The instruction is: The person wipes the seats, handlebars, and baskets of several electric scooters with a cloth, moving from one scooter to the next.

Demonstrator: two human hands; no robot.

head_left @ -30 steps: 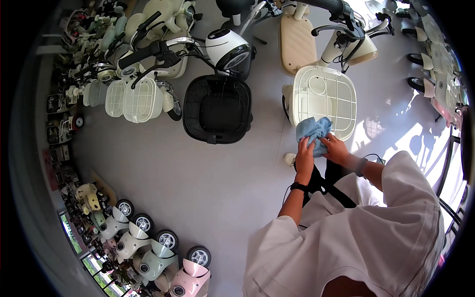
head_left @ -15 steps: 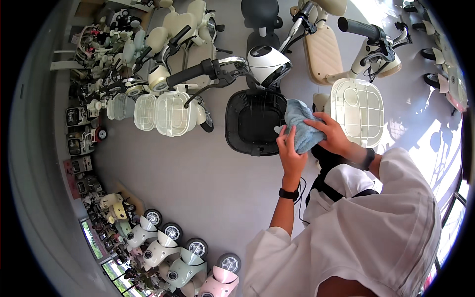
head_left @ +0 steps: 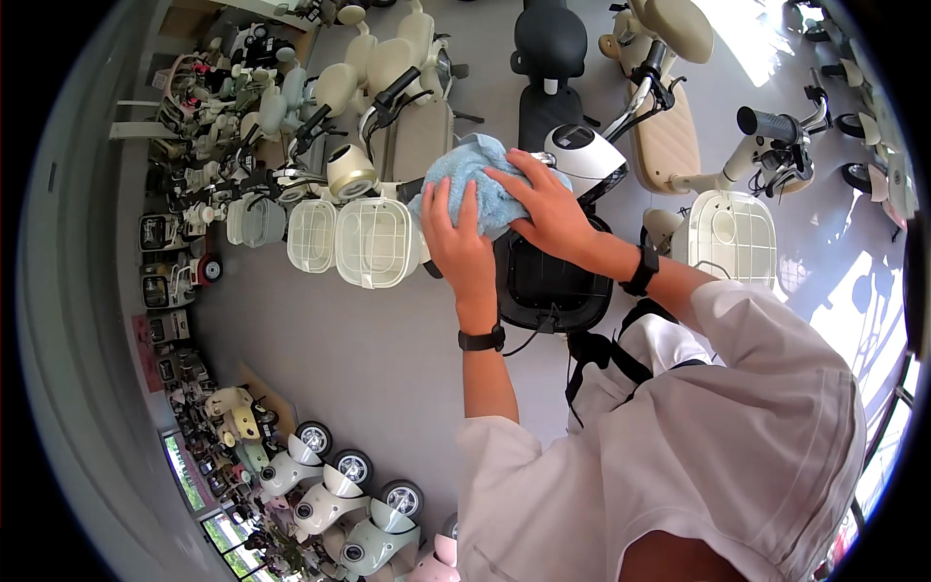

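A light blue cloth (head_left: 473, 160) is bunched between both of my hands. My left hand (head_left: 462, 254) grips its near left side, and my right hand (head_left: 553, 211) presses on its right side with the fingers bent over it. The cloth lies over the left handlebar of an electric scooter, and a dark grip end (head_left: 409, 190) shows at its left. Brake lever and most of that bar are hidden under the cloth. Right of it sits the scooter's white front housing (head_left: 588, 155). Below my right hand is the black front basket (head_left: 558, 281).
White baskets of neighbouring scooters stand at the left (head_left: 373, 242) and right (head_left: 729, 238). The scooter's right handlebar (head_left: 652, 87) reaches up and away. A dark cable (head_left: 529, 341) hangs by the black basket. Several scooters line the lower left, including a pale green one (head_left: 380, 545).
Both hands and the cloth have moved left and away, from the black basket's right rim to the left handlebar. The view has shifted slightly, and the cloth now covers that bar.
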